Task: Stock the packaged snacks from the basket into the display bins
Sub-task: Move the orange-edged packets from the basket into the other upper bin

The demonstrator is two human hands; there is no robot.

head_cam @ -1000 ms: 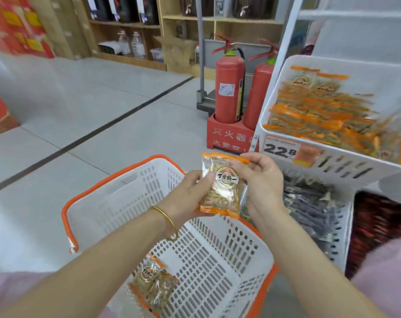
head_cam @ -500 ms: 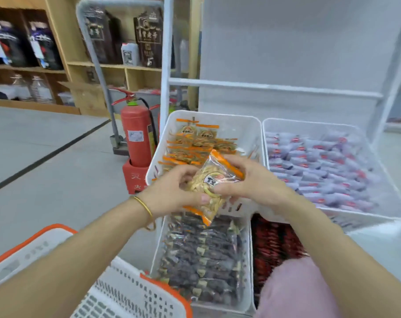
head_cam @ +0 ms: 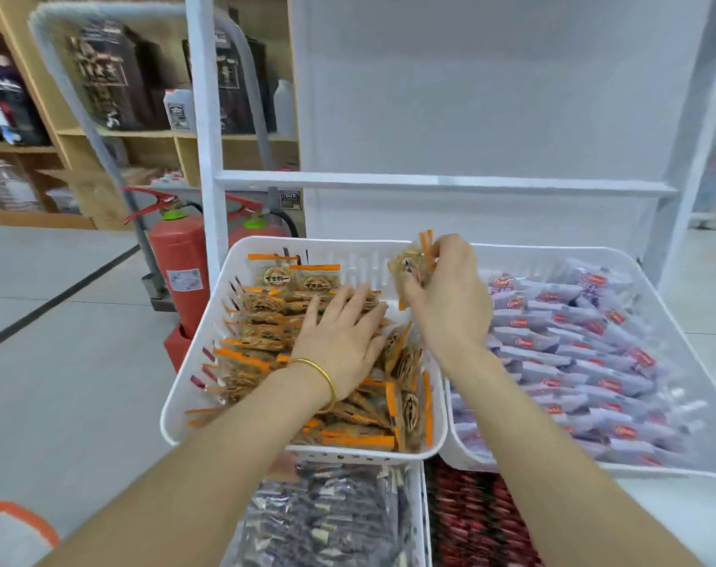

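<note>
A white display bin (head_cam: 192, 386) on the upper shelf holds several orange-edged snack packets (head_cam: 266, 333). My left hand (head_cam: 342, 337) lies flat with straight fingers on top of those packets. My right hand (head_cam: 450, 304) grips one orange-edged snack packet (head_cam: 411, 268) upright over the bin's back right corner. Only an orange-rimmed corner of the basket (head_cam: 12, 525) shows at the bottom left.
A second white bin (head_cam: 696, 341) to the right is full of purple-and-red packets. Below, two lower bins hold dark packets (head_cam: 323, 521) and red packets (head_cam: 479, 521). Two red fire extinguishers (head_cam: 180, 272) stand left of the white rack frame (head_cam: 201, 157). Wooden shelves stand behind.
Both hands held the packet in front of the bin; now only my right hand holds it, raised over the bin, and my left hand has come down flat on the stacked packets.
</note>
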